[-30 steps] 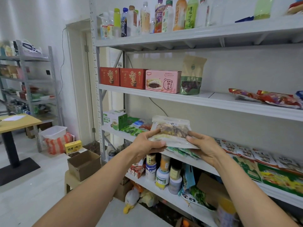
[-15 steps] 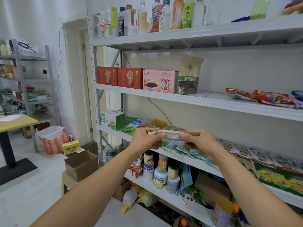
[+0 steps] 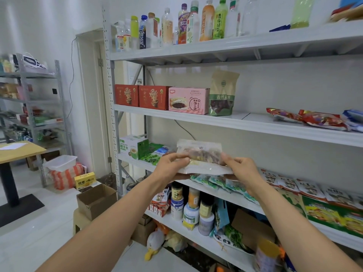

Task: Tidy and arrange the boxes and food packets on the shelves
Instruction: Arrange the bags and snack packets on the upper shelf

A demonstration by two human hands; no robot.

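Head view showed left grip (image 3: 170, 166) and right grip (image 3: 242, 169) pinching the snack packet (image 3: 200, 154) endwise; holding it level seemed wise.

Glossy clear plastic packet (image 3: 200, 157), matt painted-metal shelves (image 3: 216, 119)

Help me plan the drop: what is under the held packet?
Teal packets lie on the shelf below the packet's right part. What sits directly beneath its middle is covered.
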